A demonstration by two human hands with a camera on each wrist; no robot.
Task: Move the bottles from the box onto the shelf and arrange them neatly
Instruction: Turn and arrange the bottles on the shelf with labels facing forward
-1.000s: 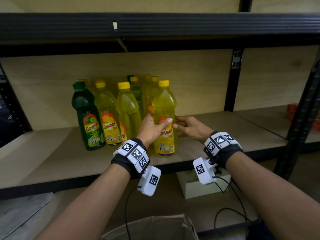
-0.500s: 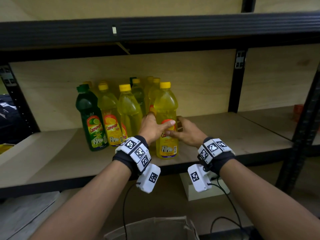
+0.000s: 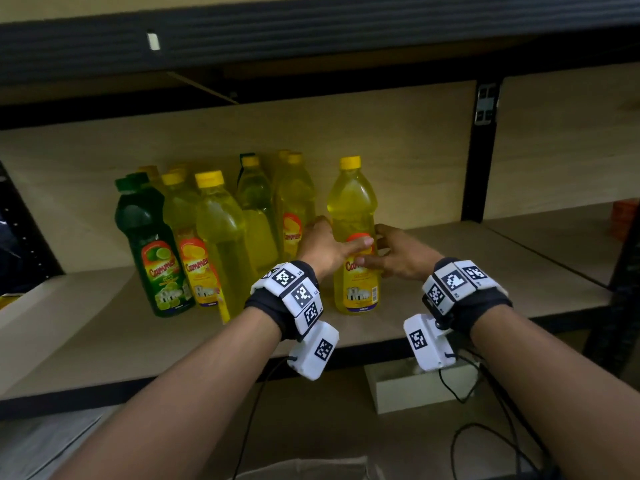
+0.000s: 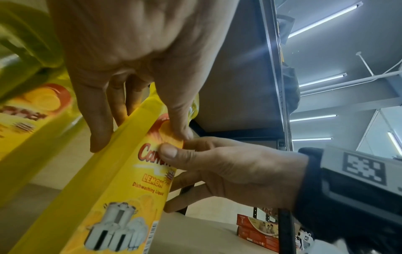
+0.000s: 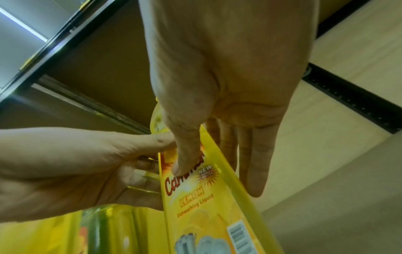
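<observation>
The bottle (image 3: 353,237) stands upright on the shelf (image 3: 450,271), near its front edge. The left hand (image 3: 320,245) is at its left side, the right hand (image 3: 401,259) at its right. The other bottles (image 3: 221,237) stand grouped to the left, in rows reaching back.

Pale wooden shelf (image 3: 450,271) in a black metal frame, wooden back panel behind. Standing upright on it: dark green lime bottle (image 3: 152,251) at the left end, yellow lemon dishwashing bottles (image 3: 221,244) clustered just beside it and behind, one lemon bottle (image 3: 355,216) slightly apart at the right. Further right, beyond the black upright (image 3: 481,161), red boxes (image 4: 259,230) on the neighbouring shelf board.
</observation>
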